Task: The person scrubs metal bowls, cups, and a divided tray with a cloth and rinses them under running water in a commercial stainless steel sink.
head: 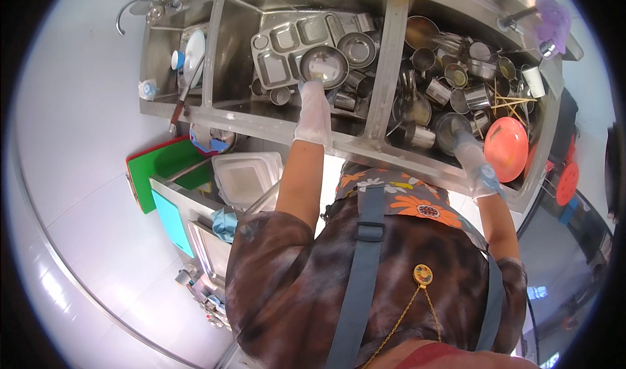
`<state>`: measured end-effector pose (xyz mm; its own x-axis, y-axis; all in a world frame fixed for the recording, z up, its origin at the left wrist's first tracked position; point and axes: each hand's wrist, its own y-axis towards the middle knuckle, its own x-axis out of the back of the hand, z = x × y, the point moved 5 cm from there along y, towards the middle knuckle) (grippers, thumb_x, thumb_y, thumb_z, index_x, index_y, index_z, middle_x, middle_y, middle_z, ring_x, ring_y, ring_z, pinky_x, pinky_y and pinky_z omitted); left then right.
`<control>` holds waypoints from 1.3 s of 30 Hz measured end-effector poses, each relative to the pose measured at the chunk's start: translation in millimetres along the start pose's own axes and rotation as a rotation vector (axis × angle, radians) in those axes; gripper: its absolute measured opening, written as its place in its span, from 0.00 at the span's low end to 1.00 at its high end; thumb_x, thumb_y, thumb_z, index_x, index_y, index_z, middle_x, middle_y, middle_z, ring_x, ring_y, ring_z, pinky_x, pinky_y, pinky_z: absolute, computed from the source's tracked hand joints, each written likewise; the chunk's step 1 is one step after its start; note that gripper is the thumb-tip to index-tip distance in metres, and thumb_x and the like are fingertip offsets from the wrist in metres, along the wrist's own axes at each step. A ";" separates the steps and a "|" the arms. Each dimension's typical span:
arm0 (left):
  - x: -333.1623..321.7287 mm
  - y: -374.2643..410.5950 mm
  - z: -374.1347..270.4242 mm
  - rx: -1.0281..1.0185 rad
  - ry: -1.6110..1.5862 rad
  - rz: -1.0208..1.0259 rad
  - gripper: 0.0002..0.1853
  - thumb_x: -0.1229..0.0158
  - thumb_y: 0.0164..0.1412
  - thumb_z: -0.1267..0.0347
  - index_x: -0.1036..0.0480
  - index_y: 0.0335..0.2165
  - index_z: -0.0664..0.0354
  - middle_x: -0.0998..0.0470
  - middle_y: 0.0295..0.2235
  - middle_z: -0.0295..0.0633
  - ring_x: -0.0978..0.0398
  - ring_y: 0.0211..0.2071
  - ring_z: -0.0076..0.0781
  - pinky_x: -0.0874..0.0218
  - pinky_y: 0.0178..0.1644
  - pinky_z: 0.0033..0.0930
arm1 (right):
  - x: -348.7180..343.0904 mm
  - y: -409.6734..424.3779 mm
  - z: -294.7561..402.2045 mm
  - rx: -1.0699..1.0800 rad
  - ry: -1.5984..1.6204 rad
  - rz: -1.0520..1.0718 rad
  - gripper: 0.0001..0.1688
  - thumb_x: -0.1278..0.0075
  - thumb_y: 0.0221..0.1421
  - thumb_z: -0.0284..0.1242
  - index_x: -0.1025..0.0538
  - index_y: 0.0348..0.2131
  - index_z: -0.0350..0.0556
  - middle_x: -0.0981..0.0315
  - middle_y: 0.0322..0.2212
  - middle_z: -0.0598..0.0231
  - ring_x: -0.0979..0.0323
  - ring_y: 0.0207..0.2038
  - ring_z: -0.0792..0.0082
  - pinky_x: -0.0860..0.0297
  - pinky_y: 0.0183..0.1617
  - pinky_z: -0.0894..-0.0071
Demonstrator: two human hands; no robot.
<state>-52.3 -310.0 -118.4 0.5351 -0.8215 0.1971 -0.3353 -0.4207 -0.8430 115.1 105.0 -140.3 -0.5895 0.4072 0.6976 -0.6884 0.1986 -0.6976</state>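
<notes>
My left hand (pixel 313 107), in a thin whitish glove, grips the near rim of a round steel bowl (pixel 324 66) above the middle sink basin (pixel 234 82). Beneath that bowl lies a steel compartment tray (pixel 274 68), with another round steel dish (pixel 357 49) beside it. In the right basin my right hand (pixel 472 156), gloved too, reaches to a round steel bowl (pixel 446 133); its fingers are dim against the metal, and their grip is unclear. A pink oval bowl (pixel 506 149) sits just right of that hand. Steel mugs (pixel 420 135) crowd around it.
Forks and spoons (pixel 449 41), wooden chopsticks (pixel 511 103) and a white cup (pixel 533 81) lie heaped in the right basin. A brown-handled utensil (pixel 180 102) leans over the left basin's front rim near a white plate (pixel 194 58). Below stand a green cutting board (pixel 168 171) and white plastic containers (pixel 247 178).
</notes>
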 end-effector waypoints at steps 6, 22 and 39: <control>-17.2 31.8 5.4 -0.075 0.050 0.128 0.23 0.48 0.51 0.72 0.38 0.47 0.63 0.28 0.36 0.45 0.29 0.33 0.38 0.38 0.34 0.35 | 113.8 -6.4 -10.4 -0.060 0.504 -0.239 0.27 0.55 0.54 0.45 0.29 0.40 0.37 0.27 0.24 0.55 0.29 0.30 0.62 0.34 0.34 0.66; -246.7 -221.8 98.6 -0.151 0.399 1.062 0.16 0.51 0.57 0.63 0.31 0.41 0.61 0.26 0.33 0.40 0.29 0.35 0.29 0.36 0.39 0.31 | 155.4 52.4 -5.4 0.139 1.473 -0.409 0.14 0.55 0.56 0.30 0.30 0.43 0.47 0.28 0.27 0.66 0.39 0.17 0.83 0.41 0.19 0.83; -353.1 -214.4 99.7 -0.461 0.801 0.939 0.12 0.51 0.53 0.66 0.27 0.33 0.59 0.25 0.30 0.50 0.27 0.34 0.44 0.35 0.38 0.41 | 113.6 -16.8 5.0 0.088 0.626 -0.426 0.16 0.53 0.50 0.35 0.28 0.35 0.41 0.28 0.30 0.46 0.30 0.35 0.46 0.34 0.37 0.55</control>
<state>-92.0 108.7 -57.2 -0.5961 -0.8028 0.0082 -0.6424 0.4708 -0.6047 57.6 143.5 -48.4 0.0667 0.7463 0.6623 -0.8494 0.3908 -0.3548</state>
